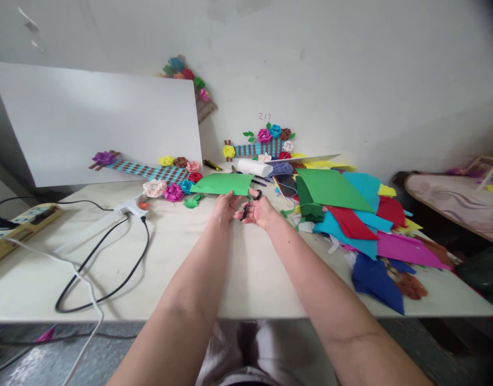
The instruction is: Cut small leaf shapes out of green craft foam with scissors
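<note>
My left hand [226, 206] holds the near edge of a green paper sheet [222, 183] over the white table [170, 252]. My right hand [259, 210] is closed around black-handled scissors [250, 202], their blades pointing toward me between the two hands. Both hands are close together at the table's far middle.
A heap of coloured paper sheets [359, 220] covers the right side. Paper flowers on woven strips [158, 174] lie by a white board [97, 123] against the wall. A glue gun [129, 206] with black cable [97, 268] lies left, beside a power strip [21, 222]. A white roll [254, 167] sits behind.
</note>
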A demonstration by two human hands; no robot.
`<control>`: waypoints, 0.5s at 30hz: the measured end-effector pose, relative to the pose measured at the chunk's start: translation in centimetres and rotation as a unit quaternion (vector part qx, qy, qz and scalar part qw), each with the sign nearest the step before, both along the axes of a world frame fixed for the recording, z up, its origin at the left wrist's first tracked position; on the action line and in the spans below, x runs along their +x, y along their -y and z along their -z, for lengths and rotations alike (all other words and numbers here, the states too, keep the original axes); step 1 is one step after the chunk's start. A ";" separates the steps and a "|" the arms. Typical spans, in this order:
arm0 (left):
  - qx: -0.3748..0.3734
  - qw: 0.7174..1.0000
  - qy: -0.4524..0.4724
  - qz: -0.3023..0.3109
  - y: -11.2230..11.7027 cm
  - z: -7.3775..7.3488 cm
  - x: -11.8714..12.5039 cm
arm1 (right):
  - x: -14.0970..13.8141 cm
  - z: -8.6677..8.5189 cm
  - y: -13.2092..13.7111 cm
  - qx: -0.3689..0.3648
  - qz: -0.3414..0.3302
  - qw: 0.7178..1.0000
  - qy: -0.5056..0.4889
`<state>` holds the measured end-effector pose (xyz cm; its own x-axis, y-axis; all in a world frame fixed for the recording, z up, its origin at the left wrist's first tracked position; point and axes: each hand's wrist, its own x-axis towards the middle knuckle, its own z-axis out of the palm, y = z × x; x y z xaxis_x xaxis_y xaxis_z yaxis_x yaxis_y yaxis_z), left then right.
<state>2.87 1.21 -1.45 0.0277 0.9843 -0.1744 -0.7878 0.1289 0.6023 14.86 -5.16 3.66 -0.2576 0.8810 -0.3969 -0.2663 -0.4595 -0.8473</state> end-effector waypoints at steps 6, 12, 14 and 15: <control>0.055 0.997 -0.045 -0.018 0.3 -0.2 0.8 | 3.0 1.0 -1.2 0.047 0.008 0.996 0.075; 0.083 0.995 -0.062 0.003 0.7 -0.2 1.0 | 4.0 1.6 -1.3 0.112 -0.033 0.982 0.149; 0.077 0.995 -0.058 -0.006 0.6 -0.3 1.0 | 4.2 1.6 -1.3 0.127 -0.036 0.974 0.182; 0.074 0.996 -0.057 -0.010 0.6 -0.3 0.9 | 4.3 1.6 -1.3 0.132 -0.037 0.971 0.197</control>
